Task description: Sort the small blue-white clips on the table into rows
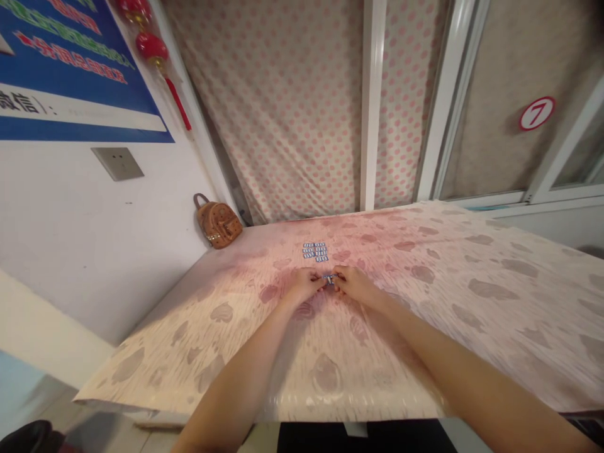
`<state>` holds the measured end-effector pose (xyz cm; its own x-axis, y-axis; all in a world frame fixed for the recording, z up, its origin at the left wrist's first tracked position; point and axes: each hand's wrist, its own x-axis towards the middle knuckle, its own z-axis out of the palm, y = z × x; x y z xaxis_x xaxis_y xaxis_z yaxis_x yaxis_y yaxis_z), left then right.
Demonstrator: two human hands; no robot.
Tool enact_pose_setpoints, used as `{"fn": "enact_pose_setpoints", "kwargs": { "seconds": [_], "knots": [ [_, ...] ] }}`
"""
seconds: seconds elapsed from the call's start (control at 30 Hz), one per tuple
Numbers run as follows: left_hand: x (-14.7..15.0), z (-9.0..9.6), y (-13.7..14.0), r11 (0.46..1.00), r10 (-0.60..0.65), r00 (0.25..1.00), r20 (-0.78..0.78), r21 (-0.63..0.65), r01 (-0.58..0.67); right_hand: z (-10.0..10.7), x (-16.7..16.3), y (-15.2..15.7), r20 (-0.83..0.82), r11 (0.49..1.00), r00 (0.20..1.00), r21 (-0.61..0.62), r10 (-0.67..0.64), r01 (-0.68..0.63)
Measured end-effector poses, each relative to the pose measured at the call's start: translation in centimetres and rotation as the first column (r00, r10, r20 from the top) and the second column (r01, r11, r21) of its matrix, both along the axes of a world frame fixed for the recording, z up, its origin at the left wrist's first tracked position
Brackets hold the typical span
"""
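Note:
My left hand [306, 284] and my right hand [355, 283] meet at the middle of the table, fingertips pinched together on a small stack of blue-and-white cards [329, 279]. The stack is mostly hidden by my fingers. Just beyond my hands, several small blue-and-white cards [316, 250] lie face down in neat rows on the pink patterned tablecloth [425, 296].
A small brown backpack [217, 222] leans at the table's far left corner against the white wall. A dotted curtain [292, 107] hangs behind the table. A wall socket [117, 163] and a blue poster [70, 69] are on the left wall. The table's front edge [264, 412] is near my body.

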<state>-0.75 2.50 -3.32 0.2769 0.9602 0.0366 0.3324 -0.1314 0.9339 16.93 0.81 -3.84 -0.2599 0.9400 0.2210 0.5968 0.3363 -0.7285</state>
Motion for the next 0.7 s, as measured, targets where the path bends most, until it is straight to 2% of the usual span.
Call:
{"fn": "enact_pose_setpoints", "kwargs": {
  "seconds": [0.53, 0.7],
  "knots": [
    [-0.29, -0.52, 0.39, 0.999, -0.031, 0.999, -0.040, 0.029, 0.032, 0.23, 0.01, -0.23, -0.017, 1.000, 1.000, -0.001, 0.005, -0.005],
    [-0.24, -0.45, 0.42, 0.999, -0.034, 0.999, 0.003, 0.028, 0.033, -0.10, 0.05, -0.07, -0.075, 1.000, 0.997, -0.010, -0.011, 0.010]
  ]
}}
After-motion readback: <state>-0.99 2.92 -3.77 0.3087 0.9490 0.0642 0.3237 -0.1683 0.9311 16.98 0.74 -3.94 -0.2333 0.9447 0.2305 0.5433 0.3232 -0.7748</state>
